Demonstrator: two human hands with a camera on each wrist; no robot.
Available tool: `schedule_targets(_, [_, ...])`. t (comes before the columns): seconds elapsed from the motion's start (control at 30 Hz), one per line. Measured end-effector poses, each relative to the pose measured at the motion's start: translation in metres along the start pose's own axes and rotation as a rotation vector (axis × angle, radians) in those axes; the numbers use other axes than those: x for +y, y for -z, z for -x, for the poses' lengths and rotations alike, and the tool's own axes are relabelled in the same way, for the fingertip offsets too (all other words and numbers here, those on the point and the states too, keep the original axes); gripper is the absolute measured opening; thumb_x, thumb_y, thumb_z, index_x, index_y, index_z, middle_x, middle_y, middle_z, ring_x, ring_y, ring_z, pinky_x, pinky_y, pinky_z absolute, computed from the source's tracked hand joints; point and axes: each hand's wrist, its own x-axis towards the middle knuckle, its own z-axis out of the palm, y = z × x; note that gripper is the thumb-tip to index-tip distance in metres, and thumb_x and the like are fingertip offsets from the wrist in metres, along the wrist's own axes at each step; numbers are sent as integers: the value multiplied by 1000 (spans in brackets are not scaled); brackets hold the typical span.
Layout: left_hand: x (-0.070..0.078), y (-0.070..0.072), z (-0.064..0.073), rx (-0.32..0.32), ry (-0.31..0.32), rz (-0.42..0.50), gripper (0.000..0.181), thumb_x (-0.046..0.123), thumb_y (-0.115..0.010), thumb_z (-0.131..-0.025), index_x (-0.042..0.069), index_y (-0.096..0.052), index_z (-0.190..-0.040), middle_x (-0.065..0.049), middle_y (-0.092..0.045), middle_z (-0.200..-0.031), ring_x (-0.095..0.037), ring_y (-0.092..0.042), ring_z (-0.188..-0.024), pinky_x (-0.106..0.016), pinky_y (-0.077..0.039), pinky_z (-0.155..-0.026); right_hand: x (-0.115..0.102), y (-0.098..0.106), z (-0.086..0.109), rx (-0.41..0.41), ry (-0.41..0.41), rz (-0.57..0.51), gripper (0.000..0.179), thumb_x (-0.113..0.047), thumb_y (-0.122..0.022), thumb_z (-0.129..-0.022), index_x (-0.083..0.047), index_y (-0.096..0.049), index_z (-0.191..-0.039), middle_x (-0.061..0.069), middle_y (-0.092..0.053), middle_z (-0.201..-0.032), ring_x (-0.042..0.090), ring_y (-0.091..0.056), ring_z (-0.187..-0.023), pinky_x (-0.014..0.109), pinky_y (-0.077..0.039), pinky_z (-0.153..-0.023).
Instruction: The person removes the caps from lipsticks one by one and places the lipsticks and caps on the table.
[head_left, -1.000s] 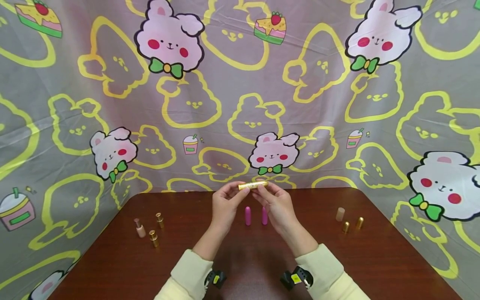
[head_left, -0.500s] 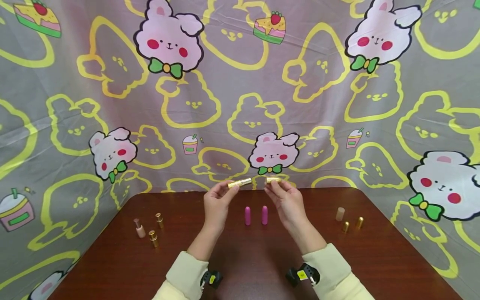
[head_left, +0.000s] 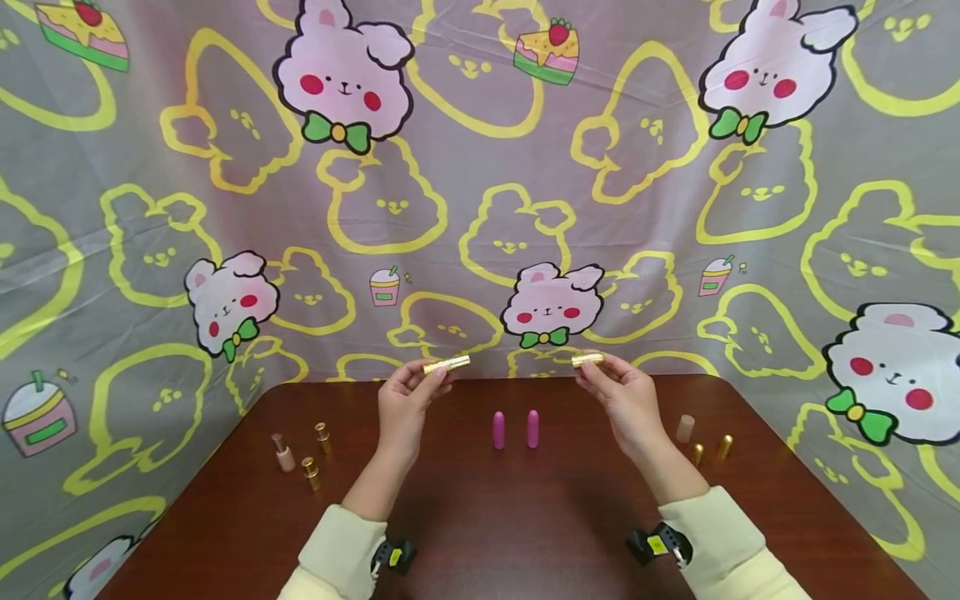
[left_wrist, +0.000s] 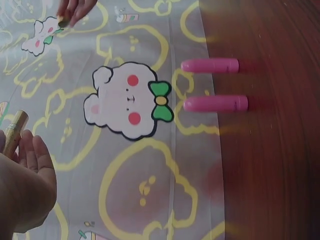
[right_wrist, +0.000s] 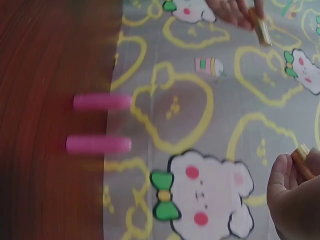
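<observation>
My left hand (head_left: 401, 412) pinches a gold lipstick tube (head_left: 459, 362) between thumb and fingers, raised above the far side of the table. Farther right, at about the same height, my right hand (head_left: 630, 404) pinches a short gold lipstick cap (head_left: 581, 361). A wide gap separates the two gold pieces. In the left wrist view, the fingers partly cover the lipstick tube (left_wrist: 17, 125). The right wrist view shows the gold cap (right_wrist: 301, 156) largely hidden by the hand. Between and below the hands, two pink lipsticks (head_left: 498, 431) (head_left: 533, 429) stand upright on the table.
At the left of the brown table (head_left: 495, 533) stand a pale pink lipstick (head_left: 283, 455) and two gold lipstick bases (head_left: 322, 437) (head_left: 311, 473). On the right are a translucent cap (head_left: 686, 428) and two gold caps (head_left: 698, 454) (head_left: 724, 446). A patterned cloth (head_left: 420, 208) hangs behind.
One second ago the gold pieces were joined in both hands. The cap has come off the tube, and the hands have moved apart, left hand leftward, right hand rightward.
</observation>
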Motion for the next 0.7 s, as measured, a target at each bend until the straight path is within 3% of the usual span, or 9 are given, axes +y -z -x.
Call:
schedule_targets(0.2, [5,14,-3,22,-2,-11,11,-10,-64,-87,-11,-59,-97,-7,-70,-82,-20,-71,-77,-31,-57,-72,-10,32,-4,10,43,142,43,-10,-68,-91,16,-54,-122,-4,-69,-91,9,-68,-83,28,-53,-84])
schedule_targets(0.37, [8,23,-4,19,-1,-3,8,-10,-62,-88,-10,-59,-95,-6,-70,-82,-18,-71,-77,-32,-57,-73,-15,56,-4,41,76,388,46,-19,-69,-92,13,-57,-123,-11,-67,-88,3,-67,-81,18,-52,-76])
schedule_targets(0.5, [10,30,-3,16,10,-7,8,-11,-61,-88,-12,-58,-95,-6,-70,-81,-17,-70,-76,-31,-57,-73,-18,76,-2,97,23,554,46,-31,-71,-90,2,-62,-120,-16,-66,-82,3,-57,-59,20,-44,-44])
schedule_targets(0.57, [11,35,-2,21,15,-17,8,-11,-61,-88,-12,-58,-95,-6,-70,-80,-17,-70,-75,-30,-57,-72,-19,85,-1,116,-4,590,46,-34,-72,-89,-1,-63,-119,-15,-67,-81,8,-50,-48,26,-38,-36])
schedule_targets(0.7, [12,42,-2,36,22,-40,6,-11,-60,-88,-8,-59,-93,-6,-70,-79,-17,-70,-74,-30,-56,-72,-20,104,1,131,40,740,48,-37,-71,-89,-1,-65,-120,-9,-68,-89,0,-53,-59,23,-46,-52])
